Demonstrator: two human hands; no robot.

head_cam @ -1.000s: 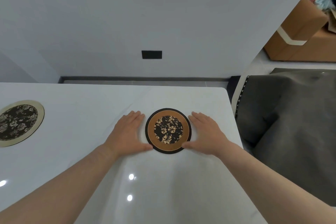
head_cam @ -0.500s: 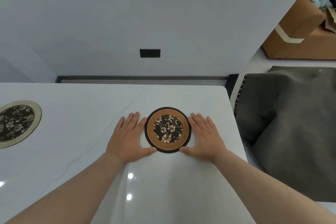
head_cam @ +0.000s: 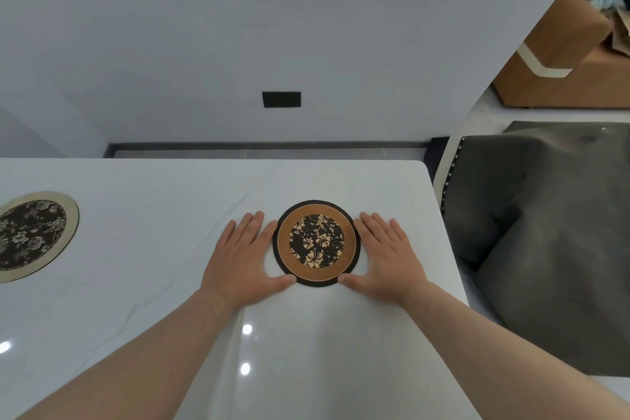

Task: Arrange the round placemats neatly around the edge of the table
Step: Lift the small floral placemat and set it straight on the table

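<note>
A round placemat [head_cam: 316,243] with a black rim, an orange-brown ring and a black flowered middle lies flat on the white table [head_cam: 153,215], near its far right corner. My left hand [head_cam: 242,256] lies flat on the table against the mat's left edge, fingers straight, thumb at the mat's near rim. My right hand [head_cam: 387,254] mirrors it on the right edge. A second round placemat [head_cam: 32,235], gold-rimmed with a dark flowered middle, lies at the left, partly cut off by the frame.
The table's right edge runs close to my right hand; beyond it stands a dark grey upholstered chair [head_cam: 545,232]. A cardboard box [head_cam: 566,54] with cloth items sits on the floor at the far right. A grey wall [head_cam: 238,27] rises behind the table.
Both hands and the orange-ringed placemat have kept their places against each other; the view has shifted slightly. The mat looks a little farther from me than a second ago.
</note>
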